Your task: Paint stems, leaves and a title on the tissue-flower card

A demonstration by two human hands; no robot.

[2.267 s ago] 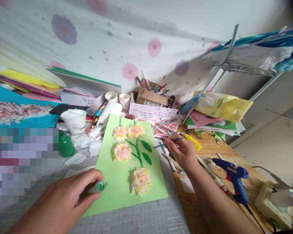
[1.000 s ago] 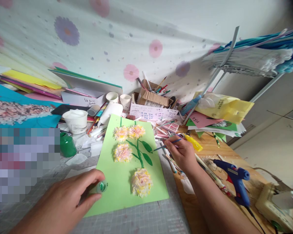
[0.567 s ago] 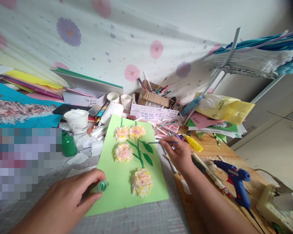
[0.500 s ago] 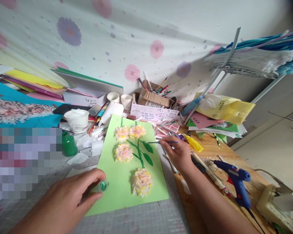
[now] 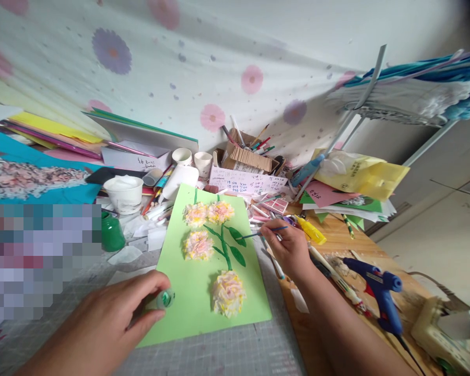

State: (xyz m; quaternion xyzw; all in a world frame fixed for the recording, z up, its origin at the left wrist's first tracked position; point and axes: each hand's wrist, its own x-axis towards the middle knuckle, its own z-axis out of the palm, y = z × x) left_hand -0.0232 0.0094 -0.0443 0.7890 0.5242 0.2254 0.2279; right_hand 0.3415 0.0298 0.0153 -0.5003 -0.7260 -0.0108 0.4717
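On a grey cutting mat [image 5: 164, 359] lies a light green sheet [image 5: 188, 308] with several raised pink and yellow ruffled flowers [image 5: 228, 293] and dark green painted stems and leaves [image 5: 237, 256]. In my right hand [image 5: 288, 247] is a thin blue paintbrush [image 5: 254, 235], pinched near its middle, its tip at the right edge of the upper leaf. My left hand [image 5: 141, 300] is closed around a small clear container [image 5: 165, 298] with green paint inside, above the sheet's left edge. Part of that container is hidden by my fingers.
A green paint jar [image 5: 112, 232] and a white cup [image 5: 123, 194] stand left of the sheet. Behind it is a cardboard box [image 5: 246, 156] of pens and brushes. A blue glue gun [image 5: 379, 292] lies at right, beside a power strip [image 5: 434, 334].
The brush tip has moved down and slightly right, from the upper leaf's top to its right edge. My right hand has shifted slightly right. My left hand stays put.
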